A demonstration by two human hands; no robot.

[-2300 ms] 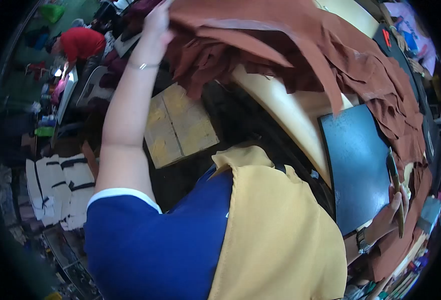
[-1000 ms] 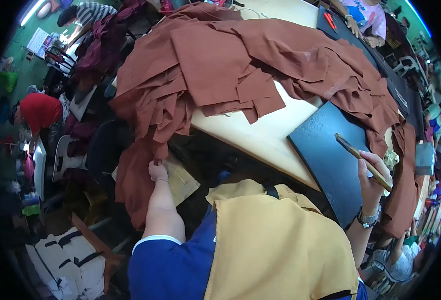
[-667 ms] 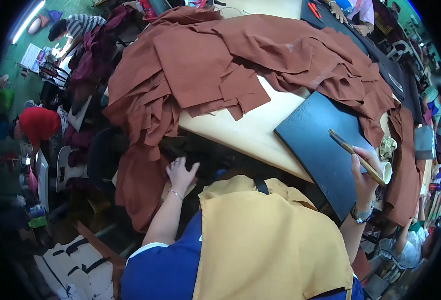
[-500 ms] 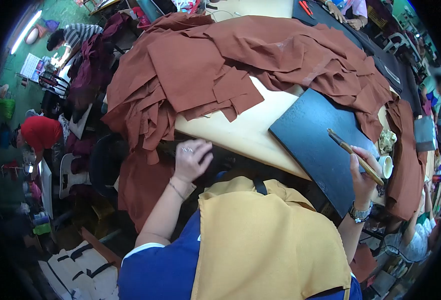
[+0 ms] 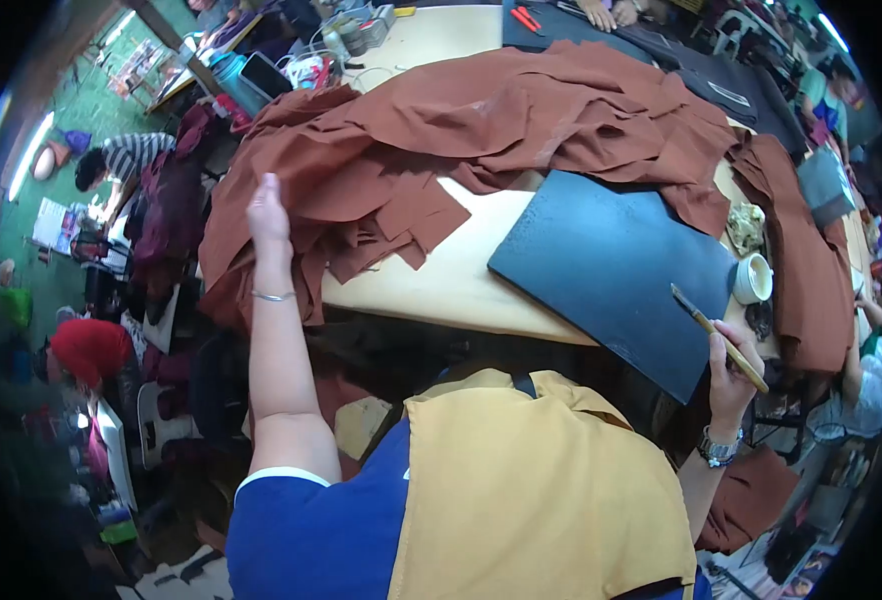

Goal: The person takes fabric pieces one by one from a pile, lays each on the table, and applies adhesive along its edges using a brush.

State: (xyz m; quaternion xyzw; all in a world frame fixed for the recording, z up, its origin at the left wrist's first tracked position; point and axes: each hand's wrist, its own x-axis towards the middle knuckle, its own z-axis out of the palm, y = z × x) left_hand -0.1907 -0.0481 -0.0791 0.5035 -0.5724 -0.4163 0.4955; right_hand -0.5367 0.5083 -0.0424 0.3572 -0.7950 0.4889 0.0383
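My left hand (image 5: 268,212) is stretched out over the left part of the heap of brown fabric pieces (image 5: 481,115), seen edge-on. Its fingers are mostly hidden, so whether they grip cloth cannot be made out. Near it, a fabric piece looks raised and folded above smaller cut pieces (image 5: 421,218). In my right hand (image 5: 733,375), a wooden-handled brush (image 5: 713,328) slants with its dark bristle end up and left. Beneath the brush lies a dark blue-black board (image 5: 611,265). A white tub (image 5: 754,278) with pale contents stands beside the board's right edge.
A cream table (image 5: 411,285) carries the fabric and the board. A crumpled pale wad (image 5: 746,228) sits behind the tub. Orange-handled scissors (image 5: 527,18) lie at the far side, near another person's hands (image 5: 611,12). More brown cloth (image 5: 796,260) hangs on the right.
My left hand has moved forward and left, from the table's front edge onto the fabric heap. The large flat piece there has shifted and folded. My right hand keeps the brush; the view has turned slightly.
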